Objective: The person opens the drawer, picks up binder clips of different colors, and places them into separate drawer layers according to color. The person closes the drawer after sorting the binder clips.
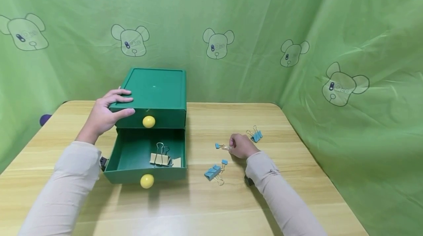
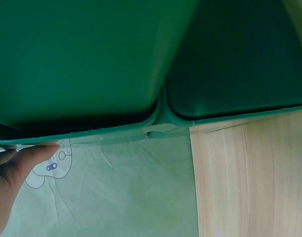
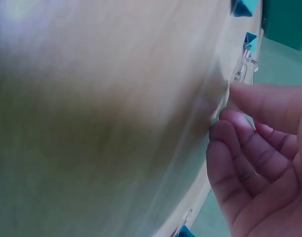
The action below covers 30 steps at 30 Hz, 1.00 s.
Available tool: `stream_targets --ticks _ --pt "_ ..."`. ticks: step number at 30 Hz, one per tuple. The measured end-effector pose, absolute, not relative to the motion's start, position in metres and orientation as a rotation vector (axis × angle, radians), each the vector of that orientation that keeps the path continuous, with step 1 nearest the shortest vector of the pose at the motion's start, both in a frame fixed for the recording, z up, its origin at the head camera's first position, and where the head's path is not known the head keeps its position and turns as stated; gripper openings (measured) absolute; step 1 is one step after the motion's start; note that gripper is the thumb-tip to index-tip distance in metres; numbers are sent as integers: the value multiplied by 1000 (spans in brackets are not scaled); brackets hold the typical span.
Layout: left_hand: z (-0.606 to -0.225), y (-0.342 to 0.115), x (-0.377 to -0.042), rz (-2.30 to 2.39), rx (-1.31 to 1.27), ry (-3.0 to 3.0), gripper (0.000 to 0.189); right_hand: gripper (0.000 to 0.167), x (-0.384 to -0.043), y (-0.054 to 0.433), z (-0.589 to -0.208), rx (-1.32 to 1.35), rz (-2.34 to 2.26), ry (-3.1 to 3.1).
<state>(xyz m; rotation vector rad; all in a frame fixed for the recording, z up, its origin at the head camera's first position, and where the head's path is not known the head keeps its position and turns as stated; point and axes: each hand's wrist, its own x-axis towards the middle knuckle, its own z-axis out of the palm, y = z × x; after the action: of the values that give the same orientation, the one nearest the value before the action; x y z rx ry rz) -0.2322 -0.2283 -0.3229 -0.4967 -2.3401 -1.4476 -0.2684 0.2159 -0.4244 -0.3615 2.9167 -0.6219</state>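
My left hand (image 1: 104, 113) rests on the left front corner of the green drawer box (image 1: 155, 87), fingers extended over its top. The lower drawer (image 1: 129, 153) stands pulled out and holds beige binder clips (image 1: 160, 159). On the right, my right hand (image 1: 242, 146) has curled fingers and pinches a small beige binder clip (image 1: 226, 148), mostly hidden by the fingertips. Touching or very near it lies a small blue binder clip (image 1: 217, 146). A larger blue binder clip (image 1: 256, 136) sits behind the hand. Nearer the front lie another blue clip (image 1: 212, 172) and a small one (image 1: 224, 162).
Yellow knobs (image 1: 149, 121) stick out from both drawer fronts; the upper drawer is closed. A wooden table (image 1: 205, 206) carries everything. Green curtain (image 1: 178, 15) with bear-head drawings encloses the back and sides. A purple round object (image 1: 45, 119) shows beyond the left edge.
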Motion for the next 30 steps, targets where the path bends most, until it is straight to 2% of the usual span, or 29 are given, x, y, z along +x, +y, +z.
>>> stream_targets --ticks 13,30 --pt "-323 -227 -231 -1453 -492 -2341 39 14 -260 206 -413 -413 -823 2878" --pt "-324 -227 -231 -1456 -496 -2342 40 13 -248 186 -389 -572 -862 2905"
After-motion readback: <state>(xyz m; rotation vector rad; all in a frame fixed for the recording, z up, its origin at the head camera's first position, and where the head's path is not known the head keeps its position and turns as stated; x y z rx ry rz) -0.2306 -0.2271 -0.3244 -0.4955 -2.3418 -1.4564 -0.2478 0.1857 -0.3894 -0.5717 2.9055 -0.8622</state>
